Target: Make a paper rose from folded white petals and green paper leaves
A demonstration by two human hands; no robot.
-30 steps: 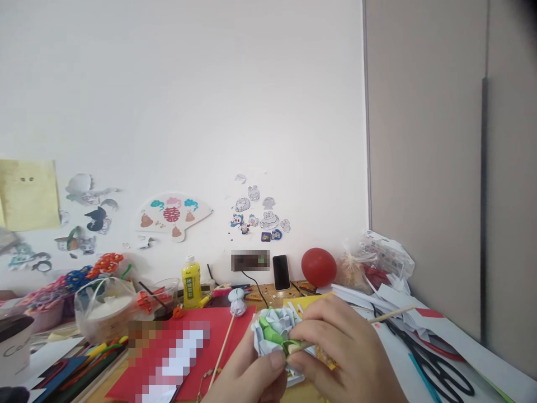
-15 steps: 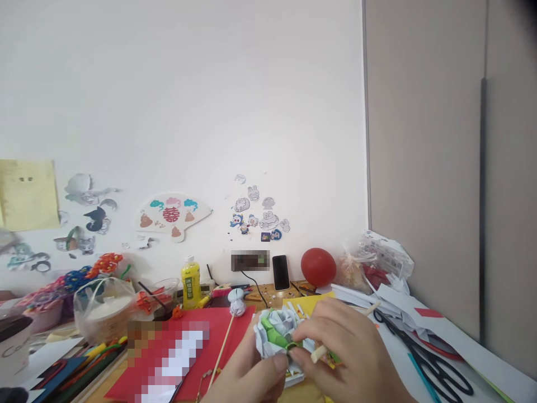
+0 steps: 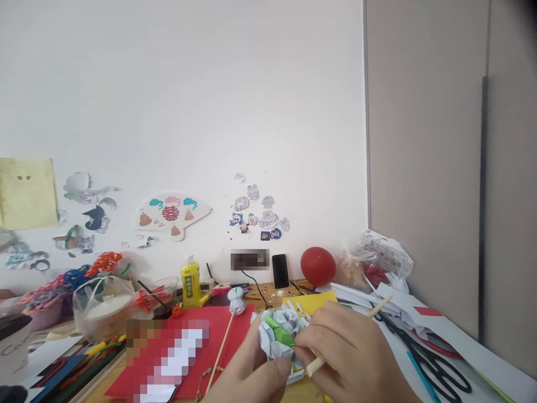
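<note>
A crumpled ball of pale paper with a green patch (image 3: 280, 334) rests in my left hand (image 3: 254, 364), whose thumb presses its near side and whose fingers curl behind it. My right hand (image 3: 344, 347) is closed, with its fingertips against the ball's right side. A pale wooden stick (image 3: 380, 306) runs through my right hand, its thick end poking out below the fingers. Under the hands, partly hidden, is a white box-like thing. To the left, a thin stick topped by a small paper ball (image 3: 237, 306) lies over a red sheet (image 3: 201, 358).
Black-handled scissors (image 3: 436, 358) and paper sheets (image 3: 474, 341) lie at the right. Along the wall stand a yellow bottle (image 3: 190, 281), a phone (image 3: 281, 271) and a red balloon (image 3: 318, 266). A bagged tub (image 3: 100, 313) and a cup (image 3: 14, 347) are at the left.
The paper ball has turned a little and shifted slightly right in my left hand. My right fingertips have drawn back slightly, and the wooden stick has moved with my right hand.
</note>
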